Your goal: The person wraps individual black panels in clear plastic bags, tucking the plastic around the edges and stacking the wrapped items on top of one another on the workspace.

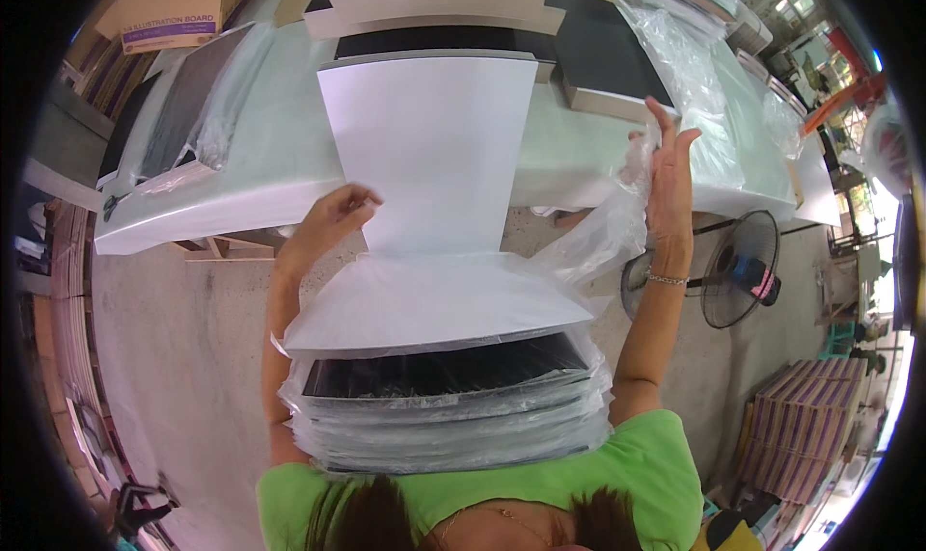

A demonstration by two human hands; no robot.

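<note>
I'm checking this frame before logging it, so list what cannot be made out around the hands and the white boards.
- Head view: the left hand has its fingertips behind the white boards; its grip is hidden.
- The stack against the body: the clear plastic bag glares and wrinkles, so the board count is unreadable.
- The right hand shows only its back; its hold on the bag is unclear.
- The stack's lower edge is hidden by the green shirt.

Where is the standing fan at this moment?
In the head view the standing fan stands on the concrete floor at the person's right, just beyond the right hand's forearm and below the white table's edge.
</note>
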